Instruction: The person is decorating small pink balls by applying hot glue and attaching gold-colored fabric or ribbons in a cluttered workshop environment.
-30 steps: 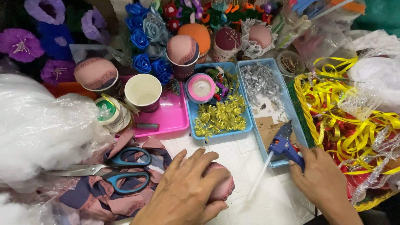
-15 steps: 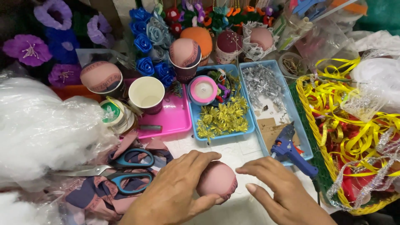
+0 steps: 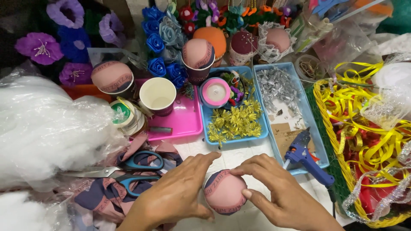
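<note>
As both hands [image 3: 222,199] cup it, the round fabric-covered ball [image 3: 223,194] looks smooth.

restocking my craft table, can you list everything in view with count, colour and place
fabric-covered ball: one, pink with dark band, bottom centre
scissors: one pair, teal handles, on patterned fabric at left
glue gun: one, blue, right of the ball
paper cup: one, white inside, on the pink tray
covered balls on cups: several, pink, along the back
gold trims: a pile, in the left blue tray
silver trims: a pile, in the right blue tray
ribbons: many, yellow, in the basket at right
fabric flowers: several, purple and blue, at the back
stuffing: white, bagged, at left
left hand: grip on the ball's left side
right hand: fingers on the ball's right side
</note>
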